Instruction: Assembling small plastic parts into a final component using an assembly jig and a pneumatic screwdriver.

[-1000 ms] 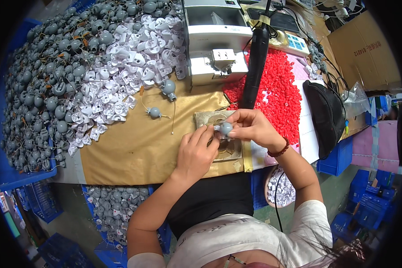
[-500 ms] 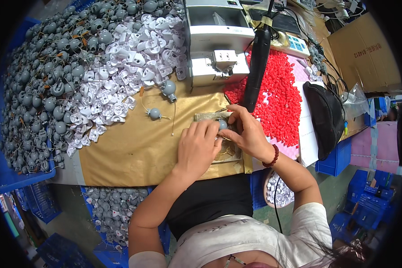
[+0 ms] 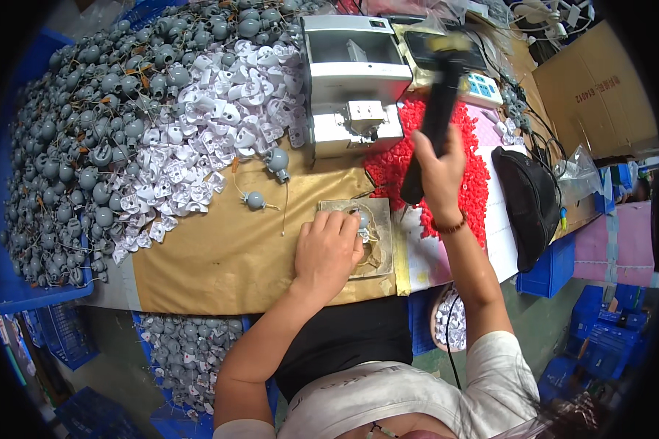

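My right hand (image 3: pixel 444 174) is wrapped round a black electric screwdriver (image 3: pixel 439 110), its thin bit pointing down over the red pieces. My left hand (image 3: pixel 325 249) lies curled at a square fixture plate (image 3: pixel 383 256), fingers pressed against a small grey ball-shaped part (image 3: pixel 363 219) seated there. The fingertips partly cover that part. Left of the plate, two grey ball parts lie on the gold cloth, a larger one (image 3: pixel 277 161) and a smaller one (image 3: pixel 253 200) with thin wires.
A heap of grey ball parts (image 3: pixel 88 175) spreads at left beside white plastic pieces (image 3: pixel 212 110). Behind the plate stands a silver machine (image 3: pixel 355 73). Small red pieces (image 3: pixel 468 161) pile at right, near a black pouch (image 3: pixel 523 208) and cardboard box (image 3: pixel 593 88).
My right hand has left the grey part and taken hold of the screwdriver, up and to the right. The left hand has stayed at the fixture.
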`<state>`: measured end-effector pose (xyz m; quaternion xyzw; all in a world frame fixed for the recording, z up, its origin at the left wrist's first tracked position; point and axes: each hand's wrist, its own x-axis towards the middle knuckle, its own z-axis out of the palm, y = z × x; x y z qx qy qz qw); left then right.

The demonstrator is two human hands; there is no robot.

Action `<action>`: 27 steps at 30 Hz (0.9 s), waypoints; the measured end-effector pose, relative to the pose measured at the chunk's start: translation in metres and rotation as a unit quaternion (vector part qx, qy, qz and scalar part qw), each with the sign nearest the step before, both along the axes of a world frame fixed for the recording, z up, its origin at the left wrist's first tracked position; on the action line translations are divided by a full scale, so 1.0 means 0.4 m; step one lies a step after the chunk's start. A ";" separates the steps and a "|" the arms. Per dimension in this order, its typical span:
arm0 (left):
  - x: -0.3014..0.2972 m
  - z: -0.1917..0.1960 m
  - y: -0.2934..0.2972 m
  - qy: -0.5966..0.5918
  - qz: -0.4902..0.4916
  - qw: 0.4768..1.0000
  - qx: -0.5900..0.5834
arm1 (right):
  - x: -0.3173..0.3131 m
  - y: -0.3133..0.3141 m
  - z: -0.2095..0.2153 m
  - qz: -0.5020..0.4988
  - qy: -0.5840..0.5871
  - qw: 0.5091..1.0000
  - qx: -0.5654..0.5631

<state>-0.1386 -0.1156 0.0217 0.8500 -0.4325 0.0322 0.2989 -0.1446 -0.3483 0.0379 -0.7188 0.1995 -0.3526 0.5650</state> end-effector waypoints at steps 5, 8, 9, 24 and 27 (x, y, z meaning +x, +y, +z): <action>0.002 0.015 0.002 0.029 -0.001 0.999 -0.016 | 0.047 0.065 0.217 0.119 -0.264 0.957 -0.020; 0.004 0.014 -0.004 0.016 0.000 1.000 -0.021 | 0.127 0.052 0.245 0.170 -0.245 0.954 -0.039; 0.001 0.010 -0.004 0.014 0.004 1.000 -0.019 | 0.149 0.045 0.245 0.169 -0.222 0.958 -0.060; -0.001 -0.004 0.003 0.084 0.015 0.996 0.002 | 0.072 0.136 0.213 0.230 -0.043 0.965 0.116; -0.003 0.015 0.005 0.087 0.012 0.995 0.045 | -0.012 0.168 0.206 0.255 -0.024 0.960 0.112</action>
